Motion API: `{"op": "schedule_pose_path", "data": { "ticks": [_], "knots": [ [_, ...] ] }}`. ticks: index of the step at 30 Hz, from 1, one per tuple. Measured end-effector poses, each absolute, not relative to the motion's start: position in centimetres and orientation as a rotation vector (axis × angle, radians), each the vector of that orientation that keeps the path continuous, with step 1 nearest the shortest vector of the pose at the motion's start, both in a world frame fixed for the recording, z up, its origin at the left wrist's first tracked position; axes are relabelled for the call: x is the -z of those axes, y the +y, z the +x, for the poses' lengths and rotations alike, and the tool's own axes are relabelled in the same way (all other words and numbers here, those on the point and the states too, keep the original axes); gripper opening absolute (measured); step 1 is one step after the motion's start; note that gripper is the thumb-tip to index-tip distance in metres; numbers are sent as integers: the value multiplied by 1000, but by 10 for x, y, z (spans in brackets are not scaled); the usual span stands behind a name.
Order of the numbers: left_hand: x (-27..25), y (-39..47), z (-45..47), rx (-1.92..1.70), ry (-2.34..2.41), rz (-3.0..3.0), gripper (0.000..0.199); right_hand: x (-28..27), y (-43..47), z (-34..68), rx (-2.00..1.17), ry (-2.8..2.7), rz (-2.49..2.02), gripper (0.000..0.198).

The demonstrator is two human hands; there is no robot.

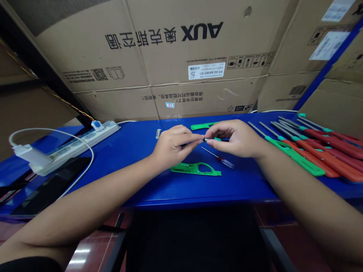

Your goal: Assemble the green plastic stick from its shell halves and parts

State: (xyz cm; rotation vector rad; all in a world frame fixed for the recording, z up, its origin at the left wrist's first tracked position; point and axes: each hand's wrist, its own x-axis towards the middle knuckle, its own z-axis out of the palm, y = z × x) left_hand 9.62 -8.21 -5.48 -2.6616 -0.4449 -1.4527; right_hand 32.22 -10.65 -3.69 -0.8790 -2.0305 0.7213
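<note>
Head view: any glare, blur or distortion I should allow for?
In the head view, bright glare on the floor tiles at lower left; deep shadow below the table; wide-angle stretch toward the sides; the carton's large lettering reads clearly, but the small part between left hand and right hand lacks clear detail.

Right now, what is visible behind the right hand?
A green piece juts left from behind the right hand; how far it continues cannot be seen; the hand covers it.

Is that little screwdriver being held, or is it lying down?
Lying down: the screwdriver rests on the blue table. The left hand and right hand pinch a small part between them instead.
</note>
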Motion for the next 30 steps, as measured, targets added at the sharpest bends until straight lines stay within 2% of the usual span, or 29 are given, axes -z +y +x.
{"op": "schedule_pose_path", "data": {
  "ticks": [7, 12, 16, 20, 24, 26, 30],
  "knots": [
    [55, -81, 94, 1237, -216, -2405, 21, 37, -105, 321, -870, -1919, -884, 19],
    [57, -78, 95, 1229, -132, -2421, 23, 38, -102, 323, -1023, -1875, -876, 21],
    [58, -79, 96, 1310, -384, -2721, 22, 39, -97, 326, -1158, -1860, -908, 25],
    [55, -72, 94, 1467, -809, -3167, 58, 39, -95, 328, -1198, -1856, -950, 27],
    [49, -57, 81, 1877, -1222, -3341, 63, 38, -97, 330, -1208, -1907, -969, 25],
    [47, -52, 71, 1759, -1264, -3461, 62, 38, -98, 331, -1194, -1922, -950, 26],
    [45, -48, 52, 1124, -1227, -3600, 48, 37, -104, 333, -1142, -1983, -926, 26]
  ]
}}
